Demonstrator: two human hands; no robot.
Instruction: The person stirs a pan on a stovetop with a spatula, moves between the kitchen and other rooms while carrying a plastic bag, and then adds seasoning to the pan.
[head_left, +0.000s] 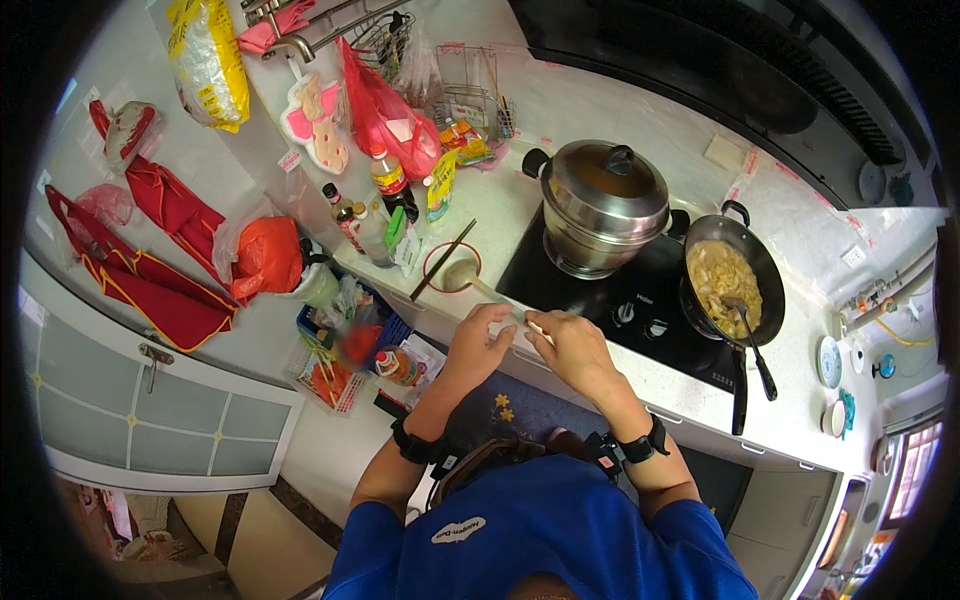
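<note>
My left hand (484, 337) is over the counter's front edge, fingers curled and thumb apart, with nothing seen in it. Close by on its right, my right hand (568, 346) has bent fingers near the handle end of a ladle (459, 275); something pale shows between thumb and fingers, and whether it grips the handle I cannot tell. The ladle's bowl rests in a red-rimmed bowl (475, 257), and a pair of dark chopsticks (442, 261) lies across that bowl's left side. A lidded steel pot (606, 202) and a black wok (772, 285) of food (724, 281) with a spatula (752, 341) stand on the hob.
Left of the bowl stand a soy sauce bottle (394, 184) and other bottles (371, 232). The black hob (600, 307) has knobs at its front. Plates (829, 361) and a small bowl (833, 418) lie at the right. Baskets (349, 397) of vegetables sit low at the left.
</note>
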